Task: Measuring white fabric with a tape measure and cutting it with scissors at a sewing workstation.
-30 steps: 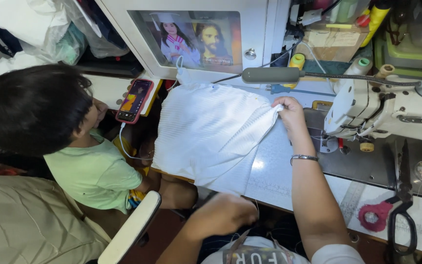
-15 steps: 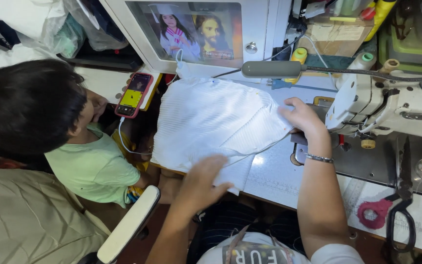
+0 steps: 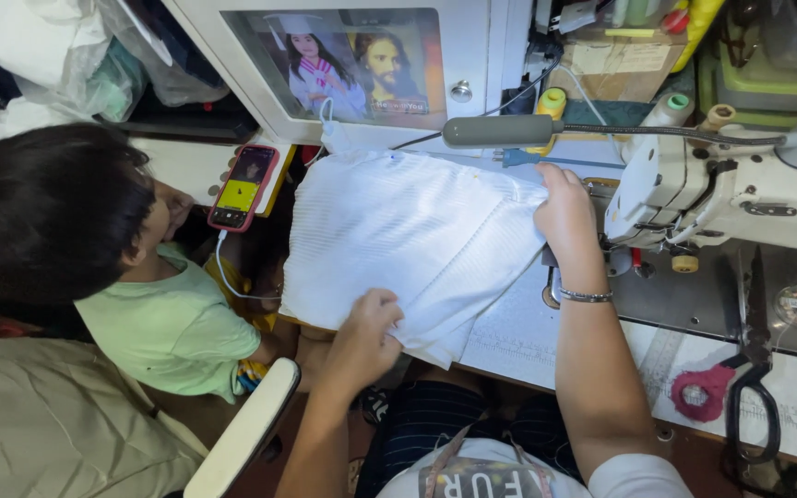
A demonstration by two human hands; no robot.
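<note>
Right now the white ribbed fabric (image 3: pixel 408 244) lies spread over the sewing surface (image 3: pixel 518 323), its near edge hanging off the front, and both hands are on it. The left hand (image 3: pixel 366 327) is curled over the lower edge, fingers closed on the cloth as if pinching a fold; the right hand (image 3: pixel 565 207) rests palm down on the far right corner, fingers bent over the edge, just beside the sewing machine (image 3: pixel 740 198). By the look of it the piece is being straightened and lined up, and the next move would seem to call for keeping the edges even while drawing the cloth toward the needle. A person in a green shirt (image 3: pixel 168 327) sits close at the left, next to a phone (image 3: pixel 243 187) with a lit screen. Black scissors (image 3: pixel 754 406) lie on the surface at the right. The needle area is hidden behind the right hand and the machine head, and how many layers the fabric has is hard to make out.
</note>
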